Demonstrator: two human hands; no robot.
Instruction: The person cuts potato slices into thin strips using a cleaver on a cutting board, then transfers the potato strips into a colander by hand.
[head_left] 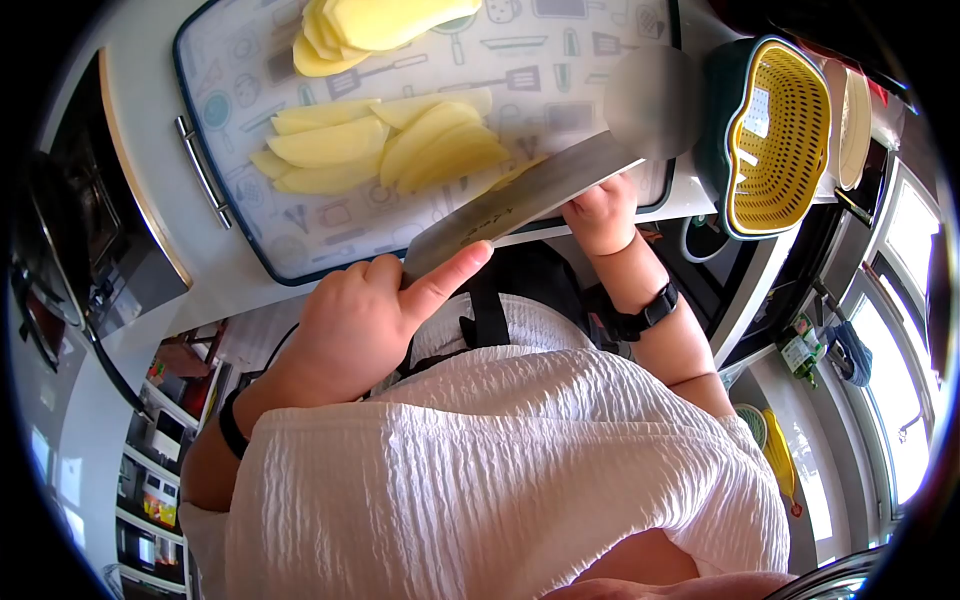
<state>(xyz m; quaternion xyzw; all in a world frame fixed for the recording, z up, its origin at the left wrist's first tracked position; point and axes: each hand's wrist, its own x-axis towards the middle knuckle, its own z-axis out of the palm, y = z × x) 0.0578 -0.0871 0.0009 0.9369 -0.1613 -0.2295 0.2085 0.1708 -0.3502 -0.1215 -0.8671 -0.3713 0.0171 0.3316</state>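
My left hand [350, 315] is wrapped round the handle end of a wide-bladed cleaver [520, 195], its index finger stretched along the blade. The blade slants up to the right over the near part of a patterned cutting board [330, 228]. By the blade's far end is my right hand [603, 210], fingers curled in against the metal and partly hidden by it. Pale yellow potato slices [330, 142] lie fanned on the board beyond the blade. Another stack of potato slices [385, 22] sits at the top edge of view. A round blur covers the board's right part.
A yellow colander in a dark green basin [722, 135] stands right of the board. The board has a metal handle [203, 172] at its left. A hob [130, 200] is set into the counter at left. Bottles and a window are at far right.
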